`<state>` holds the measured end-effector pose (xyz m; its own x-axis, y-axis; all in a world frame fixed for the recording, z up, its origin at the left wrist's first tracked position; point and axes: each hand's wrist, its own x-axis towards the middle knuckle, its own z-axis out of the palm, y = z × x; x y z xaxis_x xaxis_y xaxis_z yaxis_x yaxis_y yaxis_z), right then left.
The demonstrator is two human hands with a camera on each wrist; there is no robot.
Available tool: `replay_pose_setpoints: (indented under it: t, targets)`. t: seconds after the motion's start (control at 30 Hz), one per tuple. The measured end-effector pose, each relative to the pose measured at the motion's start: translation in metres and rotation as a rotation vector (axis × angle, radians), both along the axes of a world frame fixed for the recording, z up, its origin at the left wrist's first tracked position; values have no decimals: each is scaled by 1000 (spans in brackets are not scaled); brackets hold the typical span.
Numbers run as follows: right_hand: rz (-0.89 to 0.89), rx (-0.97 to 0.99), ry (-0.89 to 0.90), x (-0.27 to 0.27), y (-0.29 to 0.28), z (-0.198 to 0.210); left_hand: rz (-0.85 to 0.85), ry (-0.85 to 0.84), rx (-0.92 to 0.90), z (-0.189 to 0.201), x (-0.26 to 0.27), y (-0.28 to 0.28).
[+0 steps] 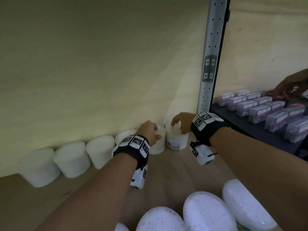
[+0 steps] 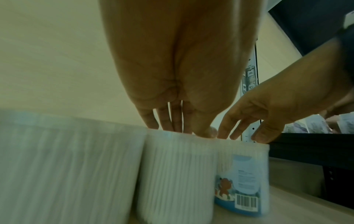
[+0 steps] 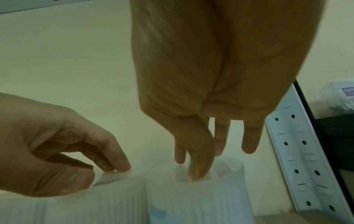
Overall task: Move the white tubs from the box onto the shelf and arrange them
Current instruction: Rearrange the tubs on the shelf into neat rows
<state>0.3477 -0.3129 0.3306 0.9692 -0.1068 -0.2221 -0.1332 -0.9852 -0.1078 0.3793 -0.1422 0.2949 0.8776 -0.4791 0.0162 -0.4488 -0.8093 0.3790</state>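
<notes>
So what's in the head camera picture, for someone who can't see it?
Two hands, left hand and right hand, each touch the top of a white tub at the right end of a row along the shelf back. More tubs lie below; purple boxes sit right.

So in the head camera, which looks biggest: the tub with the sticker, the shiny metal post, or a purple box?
1. Metal post, by far.
2. Labelled tub.
3. Purple box, though the nearer boxes look about as big as the tub, so that's unsure.
</notes>
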Motion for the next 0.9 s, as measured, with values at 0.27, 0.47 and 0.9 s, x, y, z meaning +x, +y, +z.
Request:
replay_pose_setpoints:
  t: [0.27,0.47,0.9]
  targets:
    - [-122,-72,-114,3,2,-14,3,-3,0,0,-2,0]
    - [-99,-82,-91,2,3,-15,1,-9,9,1,-3,0]
    - [-83,-19,-146,-2,3,-3,3,5,-22,0,-4,2]
